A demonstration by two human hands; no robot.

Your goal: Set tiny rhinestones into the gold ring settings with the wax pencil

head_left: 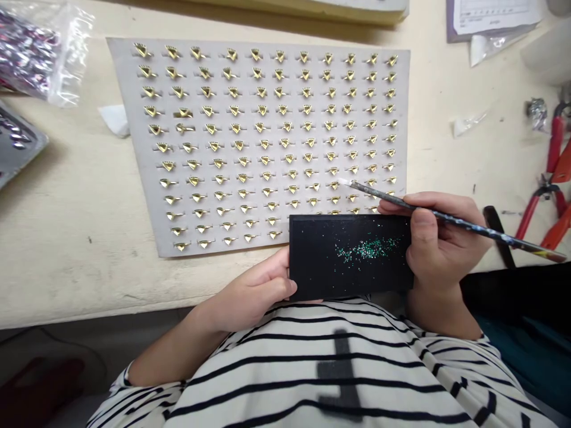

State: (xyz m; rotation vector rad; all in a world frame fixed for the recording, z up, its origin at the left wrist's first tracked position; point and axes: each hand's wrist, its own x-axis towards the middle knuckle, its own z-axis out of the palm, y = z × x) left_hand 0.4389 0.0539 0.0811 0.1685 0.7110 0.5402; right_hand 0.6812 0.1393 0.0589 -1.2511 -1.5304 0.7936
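Observation:
My left hand [261, 288] grips the left edge of a black tray [312, 261], thumb on top. Small green and white stones [368, 248] lie scattered across the tray's middle. In my right hand [439, 238] is a thin speckled stick [388, 197] with a white tip, held between thumb and fingers; this hand is also at the tray's right end. The white tip is over a grey foam board [143, 178], which carries rows of gold rings with triangular tops. The tray overlaps the board's lower right corner.
Bags of purple stones [35, 50] lie at the upper left, above a grey tray [20, 148] with purple pieces. Small white bags [115, 119] sit beside the board. Red-handled pliers [530, 208] are at the right. A yellow-edged board [312, 10] spans the back.

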